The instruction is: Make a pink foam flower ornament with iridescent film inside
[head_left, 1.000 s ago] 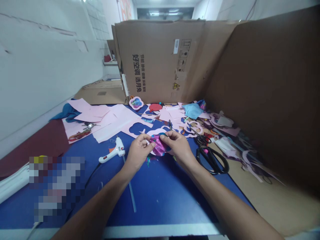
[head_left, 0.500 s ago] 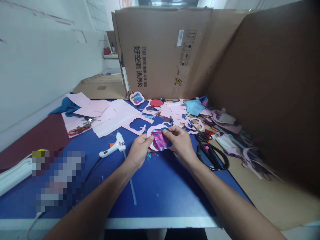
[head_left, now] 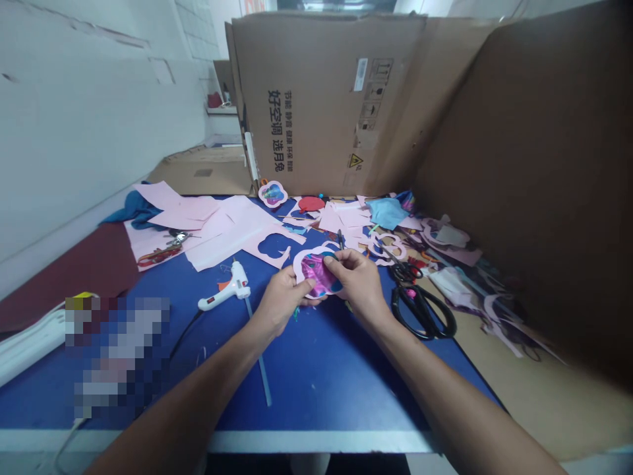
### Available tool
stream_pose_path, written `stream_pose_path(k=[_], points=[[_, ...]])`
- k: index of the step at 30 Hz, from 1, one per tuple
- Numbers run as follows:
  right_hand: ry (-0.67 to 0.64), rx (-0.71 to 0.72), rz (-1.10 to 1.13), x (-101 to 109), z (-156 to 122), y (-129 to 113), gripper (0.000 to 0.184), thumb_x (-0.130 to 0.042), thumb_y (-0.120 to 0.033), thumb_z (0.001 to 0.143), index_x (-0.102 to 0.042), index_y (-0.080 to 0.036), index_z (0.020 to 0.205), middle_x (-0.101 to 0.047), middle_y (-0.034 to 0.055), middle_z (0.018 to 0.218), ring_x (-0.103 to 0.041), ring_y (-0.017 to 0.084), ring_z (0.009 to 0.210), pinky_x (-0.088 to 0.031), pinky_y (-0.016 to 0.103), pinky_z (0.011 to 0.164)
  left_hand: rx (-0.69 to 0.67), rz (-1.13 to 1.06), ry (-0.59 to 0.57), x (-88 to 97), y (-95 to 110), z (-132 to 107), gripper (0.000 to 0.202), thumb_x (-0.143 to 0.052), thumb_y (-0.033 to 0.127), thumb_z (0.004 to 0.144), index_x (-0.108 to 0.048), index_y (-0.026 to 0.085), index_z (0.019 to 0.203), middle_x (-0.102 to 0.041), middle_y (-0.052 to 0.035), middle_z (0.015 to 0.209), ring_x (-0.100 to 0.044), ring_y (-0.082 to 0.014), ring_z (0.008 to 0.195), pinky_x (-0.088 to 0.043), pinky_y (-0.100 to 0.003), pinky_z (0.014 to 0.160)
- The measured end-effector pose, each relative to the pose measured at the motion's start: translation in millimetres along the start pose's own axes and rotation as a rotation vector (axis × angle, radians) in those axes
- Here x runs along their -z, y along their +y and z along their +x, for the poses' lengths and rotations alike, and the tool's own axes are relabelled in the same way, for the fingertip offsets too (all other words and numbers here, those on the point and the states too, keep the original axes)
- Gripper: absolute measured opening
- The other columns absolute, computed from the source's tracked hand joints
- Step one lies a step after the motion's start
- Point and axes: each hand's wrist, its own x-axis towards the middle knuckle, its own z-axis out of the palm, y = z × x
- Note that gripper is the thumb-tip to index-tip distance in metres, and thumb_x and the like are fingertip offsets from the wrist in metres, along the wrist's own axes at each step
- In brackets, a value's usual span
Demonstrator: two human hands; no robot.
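Paper flower (head_left: 316, 270): one, pink rim, shiny purple middle; held over the desk (head_left: 316, 389), mid-view. Left hand (head_left: 281, 297): grip pinching the flower at its eight o'clock. Right hand (head_left: 362, 284): grip pinching it near two o'clock. Hazards, judged: uneven thumb pressure could wrinkle the shiny middle or slide it off-centre; opposite pulls could tear the thin rim. Glue gun (head_left: 226, 291), nine o'clock of the flower: left forearm snagging its cord (head_left: 184, 333) could drag it. Black-handled scissors (head_left: 444, 323), between three and four o'clock: right forearm could knock them.

Pale light, R-side cardboard (head_left: 534, 185) v. dark (bit blurry), edge distortion.
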Motion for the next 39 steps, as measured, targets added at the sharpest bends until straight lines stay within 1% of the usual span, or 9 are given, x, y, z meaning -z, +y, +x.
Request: stream_pose_path(k=[6, 10, 13, 17, 20, 22, 28, 34, 39], points=[[-0.007, 0.006, -0.030, -0.6, -0.1, 2.2, 0.038, -0.087, -0.054, 0.074, -0.068, -0.022, 0.082, -0.065, -0.0011, 0.069, -0.053, 0.016, 0.058, -0.043, 0.029, 0.053, 0.003, 0.006, 0.002, 0.8, 1.2, -0.4, 0.047, -0.096, 0.038, 0.071, -0.078, 0.016, 0.108, -0.080, -0.0098, 0.092, -0.074, -0.0209, 0.071, -0.062, -0.034, 0.064], [-0.043, 0.034, -0.047, -2.7, -3.5, 1.7, 0.034, -0.086, -0.051, 0.078, -0.069, -0.021, 0.080, -0.066, -0.0002, 0.069, -0.056, 0.016, 0.060, -0.044, 0.029, 0.056, 0.008, 0.001, 0.063, 1.0, 1.0, 0.3, 0.048, -0.098, 0.041, 0.066, -0.079, 0.015, 0.102, -0.078, -0.0067, 0.082, -0.070, -0.0187, 0.065, -0.057, -0.031, 0.059], [-0.058, 0.049, -0.058, -3.2, -4.8, 2.1, 0.034, -0.086, -0.050, 0.079, -0.069, -0.021, 0.081, -0.067, 0.0001, 0.071, -0.057, 0.016, 0.062, -0.043, 0.029, 0.057, -0.009, -0.013, 0.078, 0.1, 1.2, 0.7, 0.042, -0.097, 0.041, 0.068, -0.080, 0.015, 0.096, -0.074, -0.0041, 0.074, -0.065, -0.0161, 0.060, -0.053, -0.029, 0.058], [-0.066, 0.025, 0.021, -2.4, -3.5, 2.6, 0.041, -0.090, -0.049, 0.075, -0.068, -0.022, 0.098, -0.066, -0.0030, 0.072, -0.057, 0.015, 0.060, -0.044, 0.028, 0.056, -0.018, -0.033, 0.052, -1.4, 2.7, 0.4, 0.038, -0.097, 0.041, 0.068, -0.081, 0.016, 0.092, -0.073, -0.0031, 0.071, -0.061, -0.0145, 0.057, -0.051, -0.028, 0.057], [-0.083, -0.014, 0.105, -1.2, -1.2, 3.0, 0.054, -0.093, -0.047, 0.073, -0.066, -0.023, 0.114, -0.060, -0.0083, 0.066, -0.053, 0.014, 0.055, -0.041, 0.026, 0.053, -0.016, -0.037, 0.039, -0.6, 3.2, 0.7, 0.039, -0.096, 0.044, 0.068, -0.081, 0.016, 0.090, -0.074, -0.0039, 0.072, -0.061, -0.0147, 0.058, -0.051, -0.027, 0.058], [-0.092, -0.043, 0.123, -0.5, 0.1, 3.2, 0.059, -0.094, -0.048, 0.071, -0.067, -0.023, 0.117, -0.057, -0.0098, 0.063, -0.050, 0.012, 0.053, -0.039, 0.025, 0.051, -0.012, -0.027, 0.028, 1.0, 3.2, 1.2, 0.041, -0.096, 0.046, 0.068, -0.080, 0.016, 0.089, -0.073, -0.0040, 0.072, -0.061, -0.0143, 0.058, -0.050, -0.027, 0.057], [-0.130, -0.105, 0.155, -0.4, 2.1, 1.4, 0.053, -0.096, -0.055, 0.064, -0.074, -0.020, 0.097, -0.074, 0.0004, 0.078, -0.060, 0.015, 0.060, -0.047, 0.028, 0.056, 0.035, 0.012, -0.009, 4.2, 5.4, 1.7, 0.042, -0.097, 0.047, 0.066, -0.073, 0.015, 0.080, -0.068, -0.0003, 0.065, -0.057, -0.0116, 0.054, -0.048, -0.024, 0.054], [-0.132, -0.064, 0.114, 0.4, 3.5, -0.8, 0.045, -0.095, -0.055, 0.066, -0.075, -0.020, 0.085, -0.071, 0.0000, 0.073, -0.057, 0.014, 0.059, -0.046, 0.027, 0.056, 0.044, 0.014, -0.040, 4.3, 8.0, -0.1, 0.046, -0.097, 0.051, 0.064, -0.073, 0.015, 0.079, -0.069, -0.0021, 0.068, -0.060, -0.0132, 0.057, -0.050, -0.026, 0.058], [-0.153, -0.068, 0.081, 0.8, 0.4, -1.8, 0.043, -0.093, -0.056, 0.069, -0.073, -0.020, 0.083, -0.066, -0.0017, 0.067, -0.053, 0.013, 0.055, -0.045, 0.028, 0.054, 0.002, 0.012, -0.073, 6.3, 7.5, 1.2, 0.042, -0.096, 0.047, 0.069, -0.079, 0.015, 0.089, -0.072, -0.0028, 0.071, -0.062, -0.0137, 0.061, -0.051, -0.026, 0.063]])
